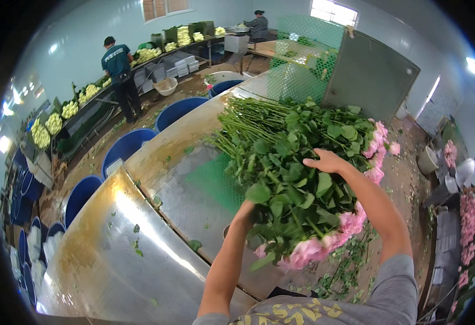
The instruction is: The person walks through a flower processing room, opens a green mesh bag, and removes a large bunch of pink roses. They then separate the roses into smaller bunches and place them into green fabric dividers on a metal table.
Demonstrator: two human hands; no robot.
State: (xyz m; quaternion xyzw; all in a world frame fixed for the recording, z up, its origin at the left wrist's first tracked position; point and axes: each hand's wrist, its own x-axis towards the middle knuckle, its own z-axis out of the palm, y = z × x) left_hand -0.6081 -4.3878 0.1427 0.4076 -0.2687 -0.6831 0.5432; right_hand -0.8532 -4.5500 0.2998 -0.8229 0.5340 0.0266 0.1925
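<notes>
A big pile of pink roses [308,252] with long green stems [248,122] and dense leaves [289,154] lies across the metal table, blooms toward the right and near side. My right hand [327,161] rests on top of the leaves, thumb and fingers apart. Low on the pile's left side, my left hand [248,210] reaches in under the foliage; leaves hide its fingers. Part of a green mesh sheet [216,181] shows flat on the table beneath the stems.
The metal table [156,238] has a seam and scattered leaves. Blue tubs [126,146] line its far-left side. An upright board [370,73] and green netting [302,65] stand behind the roses. People [119,70] work at the back and right. Cut greenery [346,271] litters the floor.
</notes>
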